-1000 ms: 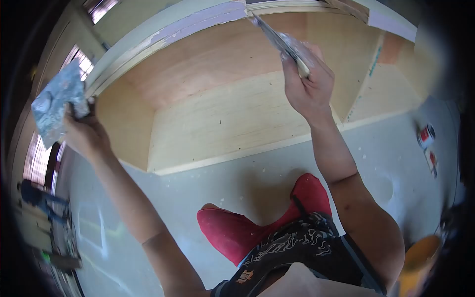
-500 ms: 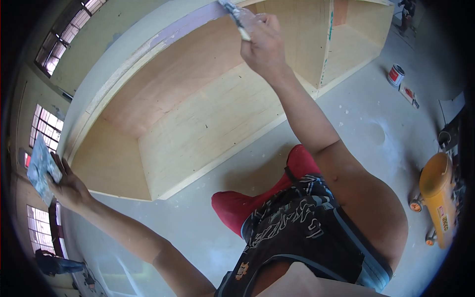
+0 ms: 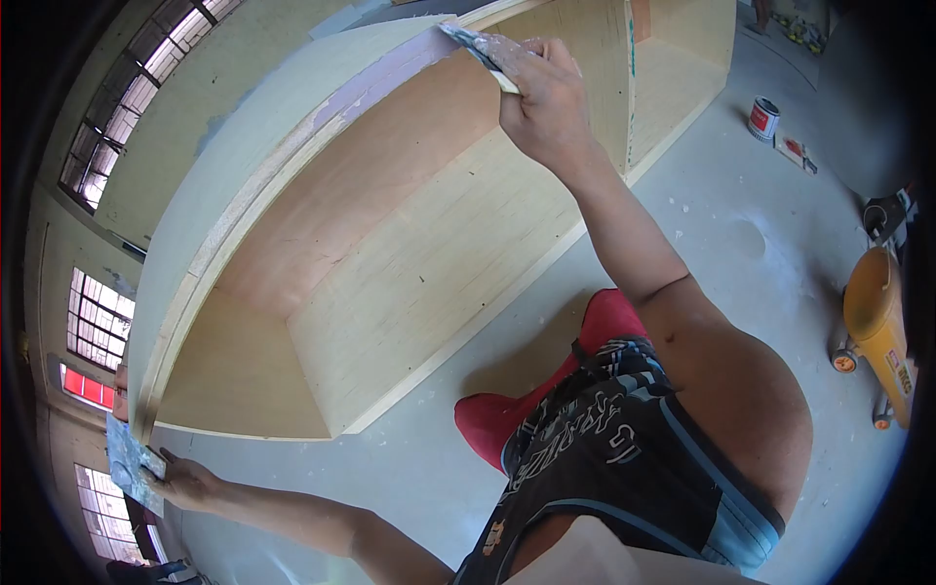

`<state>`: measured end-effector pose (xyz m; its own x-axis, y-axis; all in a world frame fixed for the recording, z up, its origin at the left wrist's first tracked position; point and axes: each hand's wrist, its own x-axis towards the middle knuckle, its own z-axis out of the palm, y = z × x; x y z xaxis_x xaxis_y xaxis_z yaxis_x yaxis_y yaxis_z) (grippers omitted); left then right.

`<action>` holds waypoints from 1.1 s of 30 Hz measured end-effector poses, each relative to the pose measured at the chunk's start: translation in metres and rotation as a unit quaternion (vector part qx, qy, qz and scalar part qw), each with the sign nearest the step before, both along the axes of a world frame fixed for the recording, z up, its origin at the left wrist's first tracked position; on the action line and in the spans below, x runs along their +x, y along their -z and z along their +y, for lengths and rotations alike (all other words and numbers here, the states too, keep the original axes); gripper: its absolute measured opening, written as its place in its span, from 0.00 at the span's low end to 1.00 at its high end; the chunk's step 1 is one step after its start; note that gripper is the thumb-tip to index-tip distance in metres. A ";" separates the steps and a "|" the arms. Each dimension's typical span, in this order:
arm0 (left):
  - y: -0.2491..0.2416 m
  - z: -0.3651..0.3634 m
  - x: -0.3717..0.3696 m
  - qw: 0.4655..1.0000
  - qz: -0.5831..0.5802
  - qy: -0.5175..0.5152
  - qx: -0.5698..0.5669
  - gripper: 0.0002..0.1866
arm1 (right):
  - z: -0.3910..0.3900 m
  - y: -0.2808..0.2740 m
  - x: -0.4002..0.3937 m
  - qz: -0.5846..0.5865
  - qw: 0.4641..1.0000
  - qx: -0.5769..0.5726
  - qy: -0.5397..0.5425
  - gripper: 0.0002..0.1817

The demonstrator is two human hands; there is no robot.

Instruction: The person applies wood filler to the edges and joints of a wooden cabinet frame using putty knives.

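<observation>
Bright daylight from windows [image 3: 97, 322]; strong fisheye warp, dark blurred edges

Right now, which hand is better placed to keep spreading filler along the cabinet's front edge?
Right. The right hand holds the putty knife on the purple-filled edge; the left hand holds a smeared board far aside.

— Support surface: grey concrete floor [image 3: 721, 224], pale dust patches and white specks throughout.

— Directly on it?

— Large plywood cabinet [image 3: 429, 263], laid on its back, open side up, divided by a partition. Near its far end, a red-and-white can [image 3: 762, 118], upright; just beside that, a small flat red-and-white packet [image 3: 796, 151]. At the right edge, well apart from the cabinet, a yellow wheeled machine [image 3: 877, 327].
</observation>
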<state>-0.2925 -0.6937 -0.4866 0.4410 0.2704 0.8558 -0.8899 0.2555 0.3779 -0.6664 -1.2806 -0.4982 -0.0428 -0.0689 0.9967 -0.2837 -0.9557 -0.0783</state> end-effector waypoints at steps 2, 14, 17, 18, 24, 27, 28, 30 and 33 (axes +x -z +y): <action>-0.002 -0.004 -0.010 0.999 0.038 0.008 0.008 0.25 | 0.004 -0.001 0.005 -0.003 1.000 0.005 0.023 0.25; 0.011 -0.002 -0.003 0.997 0.052 0.047 0.010 0.28 | 0.021 0.021 0.006 0.066 0.997 -0.040 0.006 0.30; 0.004 -0.005 -0.008 0.997 0.076 0.021 0.012 0.27 | 0.015 0.014 0.016 0.035 0.996 -0.079 0.034 0.31; 0.003 -0.003 -0.006 0.997 0.074 0.022 0.013 0.27 | 0.012 0.012 0.020 0.034 0.993 -0.100 0.047 0.32; -0.002 0.010 0.002 0.999 0.033 0.002 0.011 0.23 | 0.024 0.022 0.016 0.097 0.990 -0.086 0.054 0.31; -0.002 0.012 0.007 0.999 0.041 -0.013 -0.004 0.22 | 0.019 0.023 0.007 0.101 0.991 -0.080 0.028 0.30; -0.002 0.012 0.009 0.999 0.041 -0.012 -0.004 0.22 | 0.017 0.021 0.005 0.080 0.993 -0.081 0.013 0.30; -0.002 0.016 0.012 0.998 0.029 -0.058 -0.001 0.21 | 0.005 0.013 0.006 0.047 0.996 -0.079 0.014 0.30; -0.001 0.035 0.025 0.999 0.033 -0.032 0.028 0.20 | 0.000 0.009 0.010 0.013 0.997 -0.069 0.029 0.30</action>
